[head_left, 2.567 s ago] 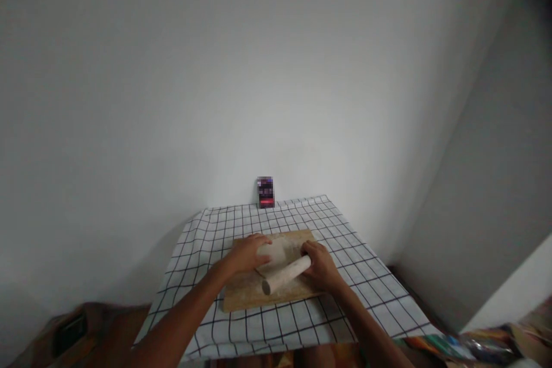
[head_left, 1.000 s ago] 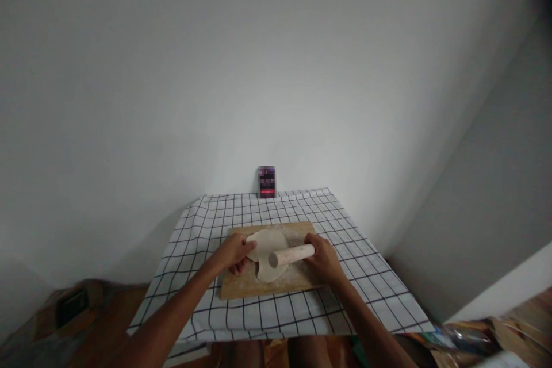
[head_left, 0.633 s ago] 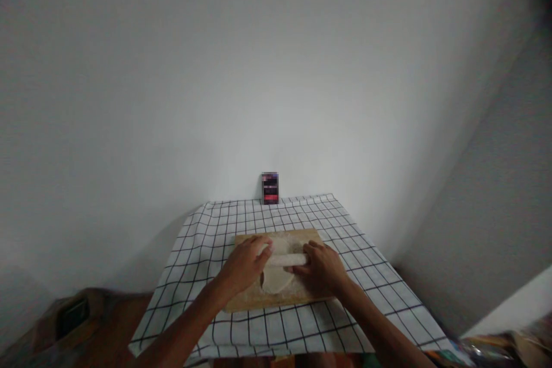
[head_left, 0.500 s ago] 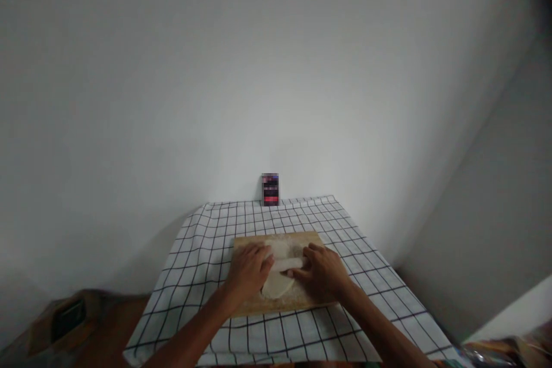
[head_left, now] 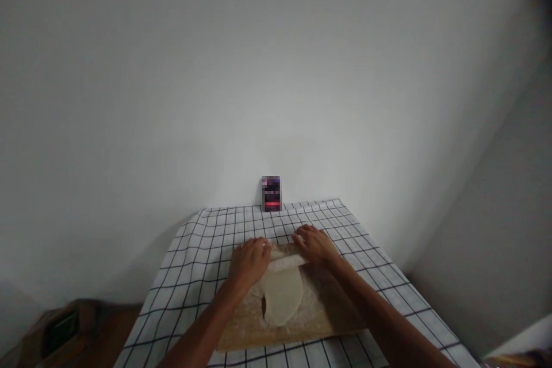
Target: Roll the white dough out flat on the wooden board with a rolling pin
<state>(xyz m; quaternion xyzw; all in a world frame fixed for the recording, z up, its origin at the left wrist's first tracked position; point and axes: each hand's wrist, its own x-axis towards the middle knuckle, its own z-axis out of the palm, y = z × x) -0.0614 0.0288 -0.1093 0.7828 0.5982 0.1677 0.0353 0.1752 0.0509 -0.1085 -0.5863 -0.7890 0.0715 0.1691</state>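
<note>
A pale rolling pin [head_left: 287,263] lies across a sheet of dough [head_left: 282,296] on a floured wooden board [head_left: 254,336]. My left hand [head_left: 250,261] rests over the pin's left end, its fingers curved down over the far side. Over the right end is my right hand [head_left: 316,245], palm down, with its fingers reaching past the pin. Both palms hide the pin's ends. The dough extends from under the pin toward me in a rounded tongue, and a small gap or fold shows at its left edge.
A white cloth with dark checks [head_left: 185,276] covers the table. At the back, a small pixelated dark upright object [head_left: 271,194] stands against the white wall [head_left: 276,98]. A brown box-like object [head_left: 62,328] sits low at the left.
Both hands have rolled the pin away from me toward the board's far edge. More dough shows on the near side, and my right hand's fingers have straightened. The view has shifted slightly.
</note>
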